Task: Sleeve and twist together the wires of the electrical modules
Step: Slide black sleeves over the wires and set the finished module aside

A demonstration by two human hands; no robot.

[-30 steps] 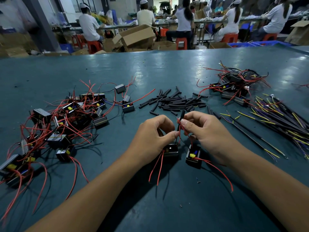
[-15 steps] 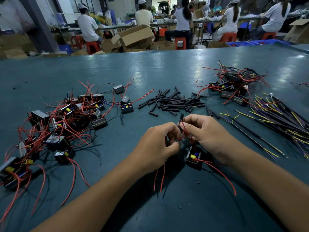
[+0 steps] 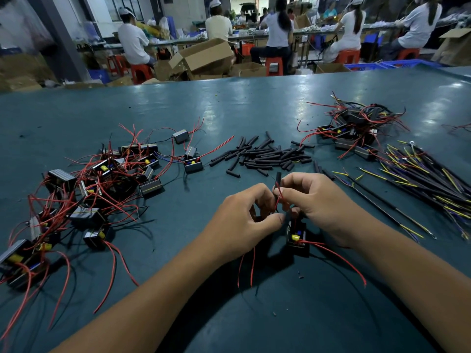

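- Two hands meet at the near middle of the teal table.
- The left hand has its fingers curled, thumb and fingertips pinching wires beside the right hand; what lies under its palm is hidden.
- The right hand pinches one black sleeve, standing upright with red wires running along it.
- One open module with a yellow part lies just below the two hands.
- A tangled heap of modules sits at left, too knotted to count exactly; well over a dozen.
- A loose pile of sleeves, several dozen, lies beyond the hands.
- A second, smaller heap of modules sits far right.
- A bundle of black cables with yellow tips lies at right.
- Five seated workers show behind.
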